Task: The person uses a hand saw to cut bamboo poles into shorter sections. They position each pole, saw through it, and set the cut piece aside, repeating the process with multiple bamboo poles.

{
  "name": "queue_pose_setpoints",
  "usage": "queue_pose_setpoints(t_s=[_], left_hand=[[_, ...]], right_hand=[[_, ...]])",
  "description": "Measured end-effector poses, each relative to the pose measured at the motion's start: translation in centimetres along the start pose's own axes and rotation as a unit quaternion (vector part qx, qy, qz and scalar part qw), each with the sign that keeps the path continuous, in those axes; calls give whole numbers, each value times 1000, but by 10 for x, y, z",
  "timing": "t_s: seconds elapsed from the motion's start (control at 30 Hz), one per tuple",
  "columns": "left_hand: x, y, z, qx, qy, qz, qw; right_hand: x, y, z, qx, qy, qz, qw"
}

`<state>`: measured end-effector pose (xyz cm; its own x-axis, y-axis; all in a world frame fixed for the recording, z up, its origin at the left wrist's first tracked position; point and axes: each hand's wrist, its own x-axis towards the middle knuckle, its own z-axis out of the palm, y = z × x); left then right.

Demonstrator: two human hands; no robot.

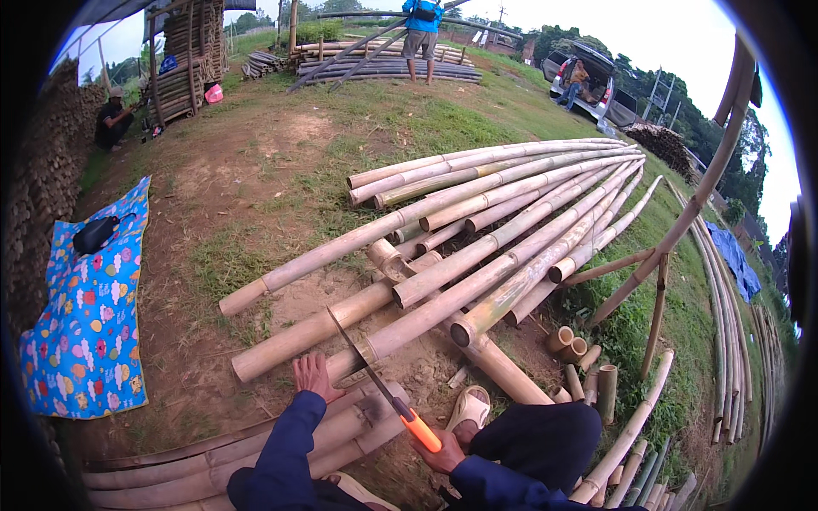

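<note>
My right hand (441,456) is closed round the orange handle of a hand saw (371,372). Its long, dark, tapered blade slants up and to the left, across the near end of a bamboo pole (417,322). My left hand (315,377) is at that pole's end, fingers stretched out and thumb apart; whether it presses on the pole is hard to tell. Left of the blade lies the end of another thick bamboo pole (290,342). I cannot tell whether the saw's teeth touch the bamboo.
Several long poles fan away over a bamboo crosspiece (503,370). Bamboo offcuts (573,347) lie at right by a slanting post (665,238). Thick poles (213,473) lie at lower left, near a patterned blue sheet (89,315) with a black bag (95,235). People and a van (588,81) are farther off.
</note>
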<state>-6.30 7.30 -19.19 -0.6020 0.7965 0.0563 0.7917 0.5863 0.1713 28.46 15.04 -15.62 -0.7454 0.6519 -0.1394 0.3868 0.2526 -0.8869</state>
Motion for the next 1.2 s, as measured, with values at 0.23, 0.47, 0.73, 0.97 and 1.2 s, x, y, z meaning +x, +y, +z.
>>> queue_pose_setpoints(t_s=[0.23,0.47,0.73,0.97,1.2], left_hand=[[15,-11,12,16,-50,-40,998],[6,-6,13,17,-65,-71,995],[19,-1,10,9,-118,-87,989],[15,-6,-2,18,-94,-77,992],[20,-1,0,17,-135,-86,987]], right_hand=[[2,-19,-1,-20,-25,40,999],[-88,-82,-60,-7,7,43,999],[46,-53,0,-18,-25,28,999],[-82,-78,-60,-3,-27,54,998],[34,-31,4,-14,-43,19,999]])
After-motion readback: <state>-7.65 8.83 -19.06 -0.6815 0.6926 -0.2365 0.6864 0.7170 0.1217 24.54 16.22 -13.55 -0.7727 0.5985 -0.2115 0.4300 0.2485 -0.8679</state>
